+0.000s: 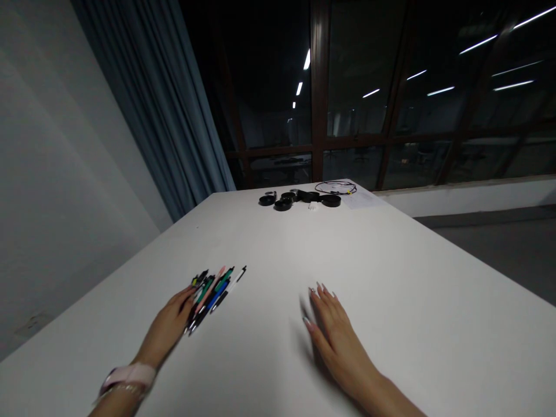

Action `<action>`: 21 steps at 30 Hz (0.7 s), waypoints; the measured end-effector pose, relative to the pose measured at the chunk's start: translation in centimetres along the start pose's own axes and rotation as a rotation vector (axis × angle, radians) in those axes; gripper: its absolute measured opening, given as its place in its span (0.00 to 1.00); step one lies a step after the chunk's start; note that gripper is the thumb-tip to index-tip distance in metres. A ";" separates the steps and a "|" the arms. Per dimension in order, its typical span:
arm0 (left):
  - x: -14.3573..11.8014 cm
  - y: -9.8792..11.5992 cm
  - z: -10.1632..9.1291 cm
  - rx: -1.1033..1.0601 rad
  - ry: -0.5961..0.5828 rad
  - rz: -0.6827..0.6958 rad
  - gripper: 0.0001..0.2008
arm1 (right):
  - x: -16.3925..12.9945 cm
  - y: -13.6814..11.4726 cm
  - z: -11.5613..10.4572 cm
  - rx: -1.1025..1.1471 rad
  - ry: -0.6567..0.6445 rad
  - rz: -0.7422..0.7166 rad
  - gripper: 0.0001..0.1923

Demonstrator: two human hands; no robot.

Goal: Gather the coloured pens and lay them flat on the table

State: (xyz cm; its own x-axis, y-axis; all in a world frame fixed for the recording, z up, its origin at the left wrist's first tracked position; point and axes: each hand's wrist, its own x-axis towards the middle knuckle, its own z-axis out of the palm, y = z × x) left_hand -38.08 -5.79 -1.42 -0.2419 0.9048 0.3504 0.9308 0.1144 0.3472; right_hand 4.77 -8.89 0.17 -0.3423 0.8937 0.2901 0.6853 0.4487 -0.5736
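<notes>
Pens bunched, uncounted, touching left hand

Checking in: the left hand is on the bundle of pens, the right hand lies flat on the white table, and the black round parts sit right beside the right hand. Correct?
Not quite. The black round parts lie at the far end of the white table, well away from the right hand, as the head view shows. The left hand does touch the bundle of pens, and the right hand lies flat on the table.

Smooth matt white table, glossy plastic pens, cloth curtain
</notes>
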 end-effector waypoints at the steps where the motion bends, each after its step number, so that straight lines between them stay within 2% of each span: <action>1: -0.1 -0.4 -0.4 -0.012 0.004 -0.004 0.28 | 0.0 0.0 0.0 0.000 0.000 0.001 0.31; 5: -1.1 -1.3 -1.7 -0.043 -0.015 -0.027 0.26 | 0.0 0.0 0.1 -0.014 -0.008 0.003 0.31; 11: -2.3 -1.3 -3.0 -0.055 -0.019 -0.041 0.25 | -0.1 -0.2 0.0 -0.009 -0.025 0.003 0.31; 21: -2.2 -0.6 -3.5 0.114 -0.058 -0.196 0.23 | -0.1 0.0 0.0 0.011 0.005 0.013 0.31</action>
State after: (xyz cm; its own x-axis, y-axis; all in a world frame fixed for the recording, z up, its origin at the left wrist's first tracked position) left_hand -39.03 -9.31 0.61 -0.4083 0.8824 0.2339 0.8931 0.3332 0.3022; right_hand 4.79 -9.02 0.11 -0.3302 0.8994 0.2866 0.6828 0.4372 -0.5853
